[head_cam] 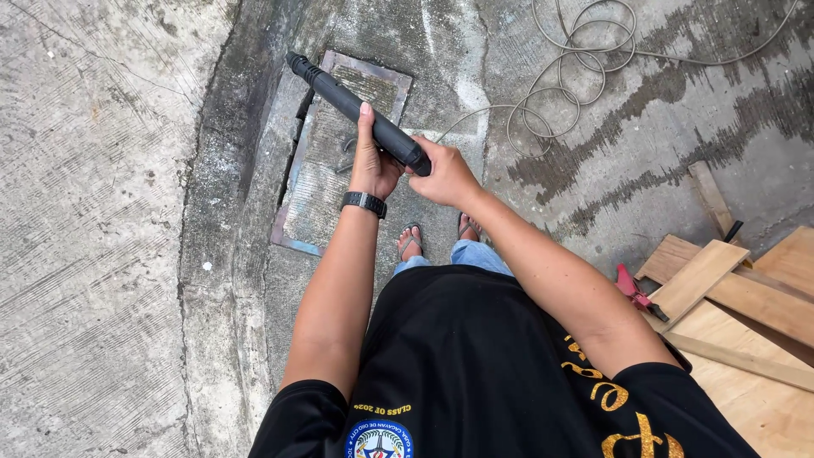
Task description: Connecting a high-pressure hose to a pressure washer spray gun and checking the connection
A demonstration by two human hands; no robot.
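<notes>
I hold a long black spray wand (349, 104) in both hands, its nozzle aimed up and to the left over a rectangular metal cover (339, 161) set in the concrete. My left hand (370, 161), a dark watch on its wrist, wraps the wand's middle from below. My right hand (445, 174) grips the thick rear end. My feet in sandals (410, 240) stand just below the cover.
A coiled grey cable (564, 72) lies on wet concrete at the upper right. Wooden boards and planks (746, 297) are stacked at the right, with red-handled pliers (634, 293) on them. Rough dry concrete (93, 212) stretches to the left.
</notes>
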